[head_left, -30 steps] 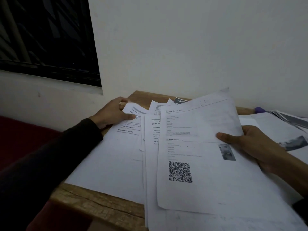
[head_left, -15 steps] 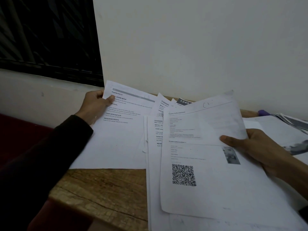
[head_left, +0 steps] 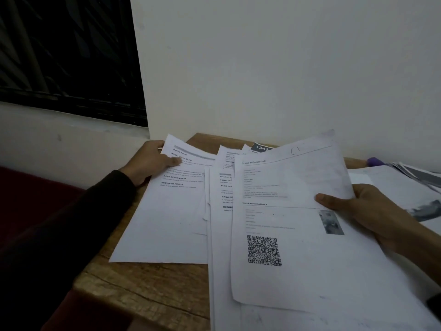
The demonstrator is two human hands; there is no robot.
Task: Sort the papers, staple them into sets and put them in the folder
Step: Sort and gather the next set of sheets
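Several printed sheets are fanned over a wooden table (head_left: 148, 290). My left hand (head_left: 150, 163) pinches the top left corner of a text sheet (head_left: 167, 218) at the left of the fan, thumb on its printed face. My right hand (head_left: 367, 209) grips the right edge of a sheet with a QR code (head_left: 286, 211), thumb on top, and this sheet lies over the other papers (head_left: 219, 235) in the middle. No stapler or folder is visible.
More papers with dark photos (head_left: 415, 187) lie at the right. A purple object (head_left: 374, 161) peeks out near the wall behind them. A dark card with the number 1345 (head_left: 261, 147) shows behind the fan. The table's front left edge is near me.
My left hand lifted the left sheet by its top corner and drew it out leftwards, baring wood at the table's front. My right hand kept its hold on the QR sheet.
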